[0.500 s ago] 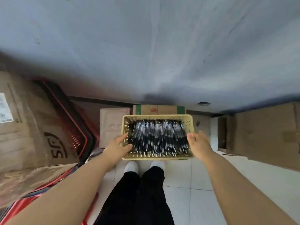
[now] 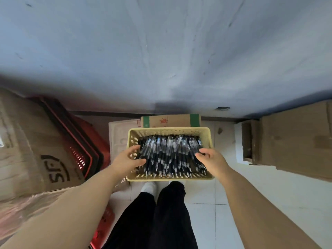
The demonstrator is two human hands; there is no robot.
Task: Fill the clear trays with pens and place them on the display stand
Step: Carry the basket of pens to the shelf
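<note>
From the head camera, looking straight down, a pale yellow perforated basket sits in front of the person's legs, at about the level of the hands. It is packed with black-and-clear pens, which lie roughly parallel with their metal tips toward the near wall. Motion blur hides their finer details.

The left hand reaches over the basket's left wall. Its forefinger and thumb are spread apart in a wide C, with the thumb stretched across the left end of the pen pile. The forefinger points inward just above the wall, and nothing is clasped between them.

The right hand comes in over the right wall, its fingers curled down onto the right end of the pile. Blur makes it impossible to tell whether they grasp any pens or only touch them. The bulk of the pens lies between the two hands.

Below the basket are black trousers and a white shoe on a white tiled floor. A cardboard box with green bands stands just behind the basket against a blue-grey wall. Stacked red shopping baskets and a large printed carton stand to the left. Another brown carton stands to the right.
</note>
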